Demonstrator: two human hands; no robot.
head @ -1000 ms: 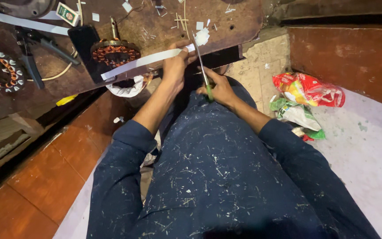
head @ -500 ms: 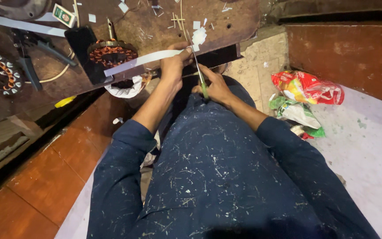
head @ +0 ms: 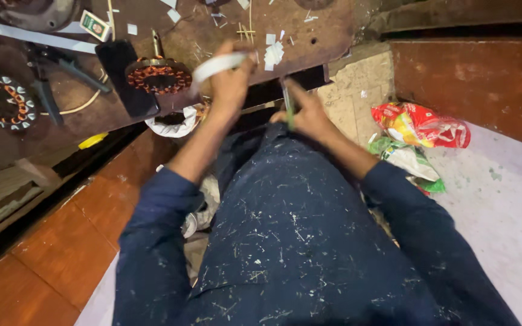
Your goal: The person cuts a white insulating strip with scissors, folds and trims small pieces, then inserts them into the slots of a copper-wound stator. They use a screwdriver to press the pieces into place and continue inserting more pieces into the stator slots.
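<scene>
A: What is gripped by the left hand point(head: 231, 84), and where is it placed relative to the wooden workbench point(head: 194, 36)?

B: A white paper strip point(head: 219, 63) is pinched between the fingers of the left hand, which is closed around it. The strip is held just above the near edge of the workbench, extending from the hand toward the copper-wound stator point(head: 158, 75) that is set on that bench.

A: How is the right hand point(head: 309, 111) configured?

B: The right hand is closed on a thin green-handled tool point(head: 288, 108), held upright just below the near edge of the workbench. The kind of tool cannot be told, as it is blurred. The two hands are seen near each other but apart.

A: What else is shown on the workbench?

B: A black rectangular object point(head: 125, 75) is seen under and beside the copper-wound stator. A second stator point(head: 1, 102) is shown at the far left of the bench, with dark-handled pliers point(head: 49, 78) between the two stators. A small printed box point(head: 95, 25) lies toward the bench's back, and small white paper scraps point(head: 273, 54) are scattered by the near edge, beside the strip.

A: What is shown off the bench?

B: A crumpled red and yellow plastic bag point(head: 421, 124) lies on the floor to the right of the workbench, beyond the right forearm. A white cloth point(head: 173, 127) hangs below the bench edge, under the copper-wound stator.
</scene>
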